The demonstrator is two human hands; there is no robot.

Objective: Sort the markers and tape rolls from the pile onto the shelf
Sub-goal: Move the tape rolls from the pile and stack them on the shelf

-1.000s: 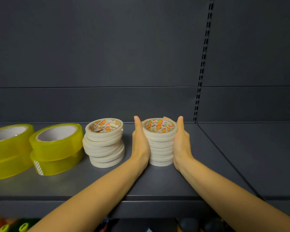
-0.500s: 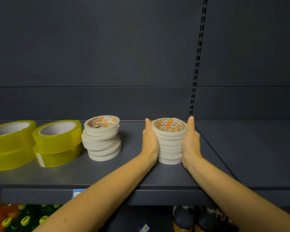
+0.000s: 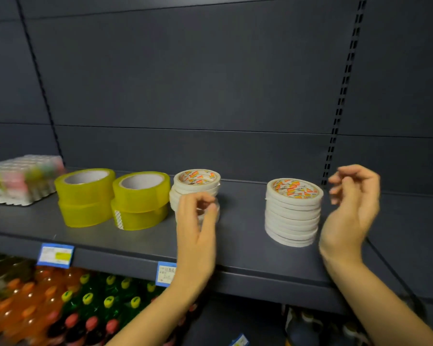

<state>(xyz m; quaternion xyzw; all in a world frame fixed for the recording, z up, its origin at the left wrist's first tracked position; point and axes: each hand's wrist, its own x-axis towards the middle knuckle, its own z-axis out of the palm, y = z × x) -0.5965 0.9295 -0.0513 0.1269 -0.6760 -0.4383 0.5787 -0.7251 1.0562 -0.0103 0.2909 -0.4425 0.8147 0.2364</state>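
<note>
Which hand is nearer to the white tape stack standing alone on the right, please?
Right. The right hand is beside the white tape stack, on its right; the left hand is farther on its left.

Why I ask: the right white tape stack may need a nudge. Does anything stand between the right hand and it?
Nothing visible does. The right hand, fingers loosely curled, is close beside the right white tape stack, on its right; no object lies between them on the shelf.

Tape stacks (image 3: 293, 213) side by side on shelf (image 3: 243, 236)
</note>
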